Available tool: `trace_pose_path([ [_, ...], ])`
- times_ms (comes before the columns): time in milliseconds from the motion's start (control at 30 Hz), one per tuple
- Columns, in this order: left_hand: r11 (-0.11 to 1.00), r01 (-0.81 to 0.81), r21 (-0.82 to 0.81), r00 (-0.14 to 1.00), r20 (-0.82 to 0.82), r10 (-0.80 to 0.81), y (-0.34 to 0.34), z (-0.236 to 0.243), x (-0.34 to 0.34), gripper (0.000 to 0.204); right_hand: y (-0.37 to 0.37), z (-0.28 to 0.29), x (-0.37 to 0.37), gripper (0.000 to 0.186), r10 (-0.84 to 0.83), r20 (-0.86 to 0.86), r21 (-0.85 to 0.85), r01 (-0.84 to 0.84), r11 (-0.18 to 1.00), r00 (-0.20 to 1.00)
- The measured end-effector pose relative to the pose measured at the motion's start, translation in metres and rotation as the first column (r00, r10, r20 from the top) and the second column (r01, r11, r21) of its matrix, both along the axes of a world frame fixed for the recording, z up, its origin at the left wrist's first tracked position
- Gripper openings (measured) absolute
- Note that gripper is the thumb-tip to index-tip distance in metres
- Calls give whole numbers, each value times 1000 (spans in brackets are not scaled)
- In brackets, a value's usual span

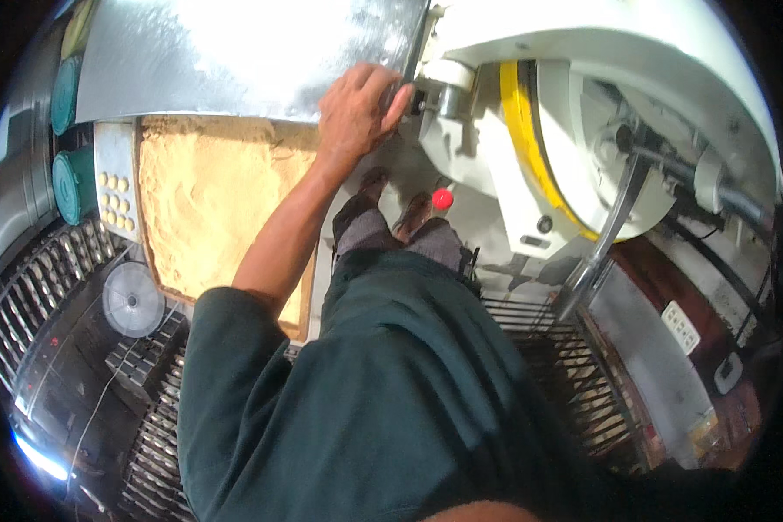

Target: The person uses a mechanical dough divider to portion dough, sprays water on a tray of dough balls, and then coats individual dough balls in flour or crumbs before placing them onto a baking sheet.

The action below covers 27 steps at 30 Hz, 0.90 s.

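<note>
Metal tabletop (226, 70) filled the upper left — shiny grey, its near right corner under my left grip (357, 113). Fingers were bent, thumb (398, 109) aimed at the white machine (574, 130) to the right; couldn't tell if I was clamping the edge or just resting there. Right grip was out of view, so couldn't tell its state. Just nearer me than the tabletop sat a shallow wooden box (305, 304) of yellowish powder (222, 204), uneven on top, my forearm (291, 230) crossing over its right side. Left of it — a metal tray (116, 132) with pale round pieces (116, 202) in rows. Machine had a yellow band (531, 143) and metal lever (616, 217); a red ball (442, 198) showed near my feet (413, 213).
</note>
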<state>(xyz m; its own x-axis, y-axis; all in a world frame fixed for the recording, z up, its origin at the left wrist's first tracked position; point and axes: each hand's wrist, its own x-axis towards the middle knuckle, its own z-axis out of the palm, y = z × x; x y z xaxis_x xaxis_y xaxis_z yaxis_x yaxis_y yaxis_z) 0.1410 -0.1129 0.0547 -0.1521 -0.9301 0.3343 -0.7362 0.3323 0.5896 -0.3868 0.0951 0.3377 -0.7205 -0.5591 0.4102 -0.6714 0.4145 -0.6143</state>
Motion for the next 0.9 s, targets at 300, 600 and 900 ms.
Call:
trace_pose_path([
  [300,999,-13,-39,997,72,15,-2,-10,-8,19,23,11,16,38,110,-9,-177,-109,978,994],
  [600,996,36,-78,999,13,-35,-4,-35,1,29,129,-273,125,53,-125,964,109,79,991,236],
  [900,949,80,306,955,-297,15,94,11,-32,46,39,-351,178,21,320,947,-265,490,830,-31],
])
